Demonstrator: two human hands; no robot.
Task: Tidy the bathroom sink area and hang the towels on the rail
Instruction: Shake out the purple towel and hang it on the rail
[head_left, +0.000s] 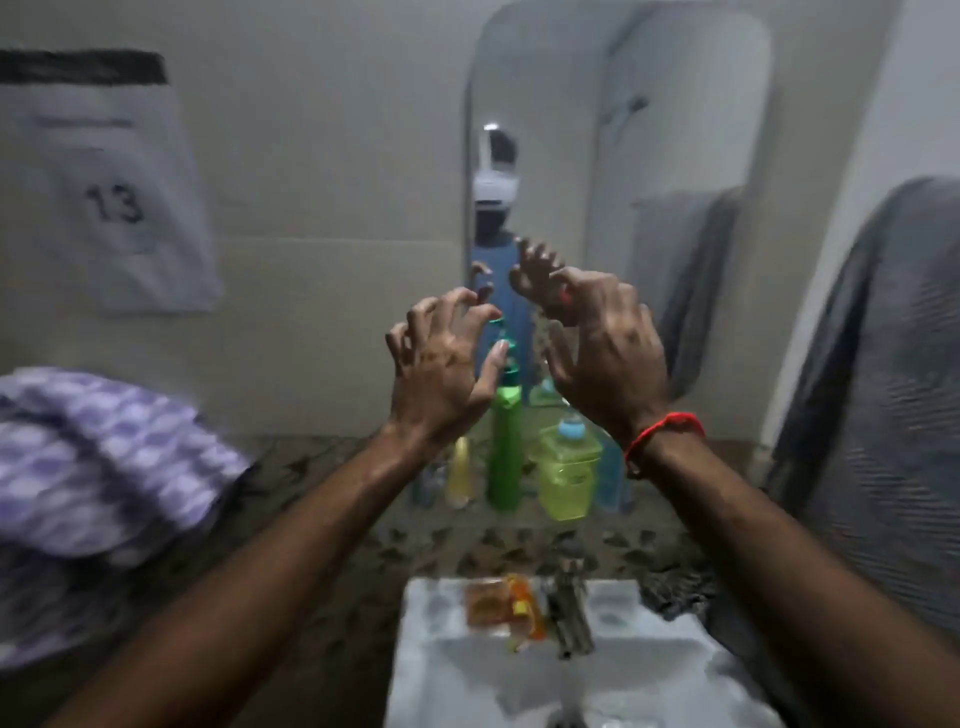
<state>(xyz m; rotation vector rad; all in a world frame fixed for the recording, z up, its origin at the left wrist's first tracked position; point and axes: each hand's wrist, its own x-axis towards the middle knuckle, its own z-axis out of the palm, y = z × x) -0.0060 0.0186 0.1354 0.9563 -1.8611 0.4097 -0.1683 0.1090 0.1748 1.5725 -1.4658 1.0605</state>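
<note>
Left hand (441, 364) and right hand (605, 348) raised, fingers spread and curled, holding nothing (frame blurred), above tall green plastic bottle (505, 447) on far speckled desk (332, 499).

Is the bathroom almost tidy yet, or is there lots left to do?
Partly. A grey towel already hangs at the right. Both hands, left hand and right hand, are empty and open, raised over the bottles lined up under the mirror. Left to do: the purple checked towel lies bunched on the counter, and an orange wrapper sits on the sink rim.
</note>
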